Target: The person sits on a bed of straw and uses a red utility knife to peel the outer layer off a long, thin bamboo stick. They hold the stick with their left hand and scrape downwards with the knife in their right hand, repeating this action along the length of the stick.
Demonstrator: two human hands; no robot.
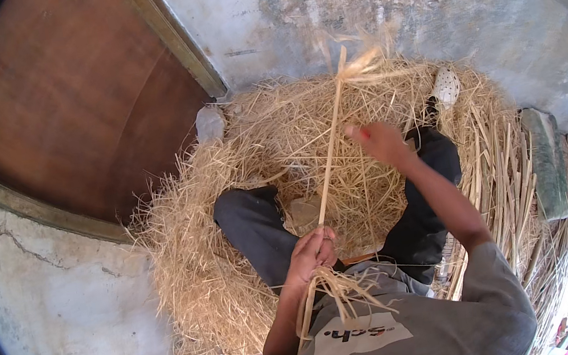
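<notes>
A long pale dry stalk (331,159) slants up and away from my lap, its far end frayed into loose, motion-smeared strips (364,66). My left hand (315,250) is closed around its near end. Shredded fibres (345,289) hang over my shirt just below that hand. To the right of the stalk, my right hand (383,142) is raised over my right knee, apart from the stalk. Its fingers are curled, with a small red spot showing at them; what they hold is too small to make out.
Loose straw (206,292) is heaped all around my legs. Long uncut stalks (497,175) lie at my right beside a greenish stone slab (547,164). A brown door (89,104) and a grey wall (405,5) stand ahead. A spotted pale thing (445,88) lies near the wall.
</notes>
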